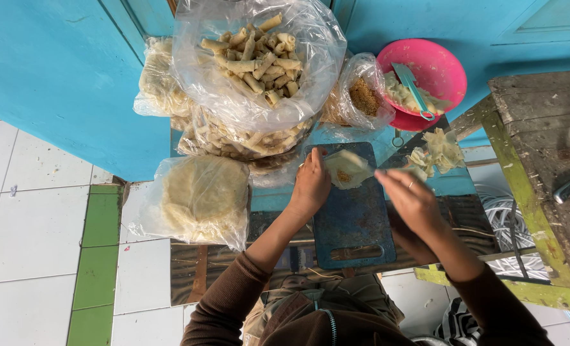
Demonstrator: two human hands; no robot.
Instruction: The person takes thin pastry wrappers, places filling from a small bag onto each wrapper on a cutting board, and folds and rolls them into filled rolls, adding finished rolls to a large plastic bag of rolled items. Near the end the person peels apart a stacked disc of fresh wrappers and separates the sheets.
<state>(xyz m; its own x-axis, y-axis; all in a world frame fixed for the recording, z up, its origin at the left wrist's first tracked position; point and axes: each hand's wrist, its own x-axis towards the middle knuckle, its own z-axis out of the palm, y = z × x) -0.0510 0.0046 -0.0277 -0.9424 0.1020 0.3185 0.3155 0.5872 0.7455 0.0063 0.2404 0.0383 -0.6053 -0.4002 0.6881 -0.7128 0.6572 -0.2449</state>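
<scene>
- Left hand [310, 186] pins the near-left corner of a pale square wrapper [347, 168], fingers pressed flat on it, not clenched.
- Right hand [412, 200] hovers at the wrapper's right edge, blurred; I cannot tell whether its fingers pinch the sheet.
- The wrapper lies at the far end of a blue cutting board [352, 211], a dab of brown filling [344, 175] in its middle.
- Judged step: folding the filled wrapper; the sides would need tucking before rolling.
- Toward the table's far edge: a bag of finished rolls [259, 54], a bag of crumbs [363, 96], a pink bowl [448, 64]; round sheets [201, 195] lie bagged at left.
</scene>
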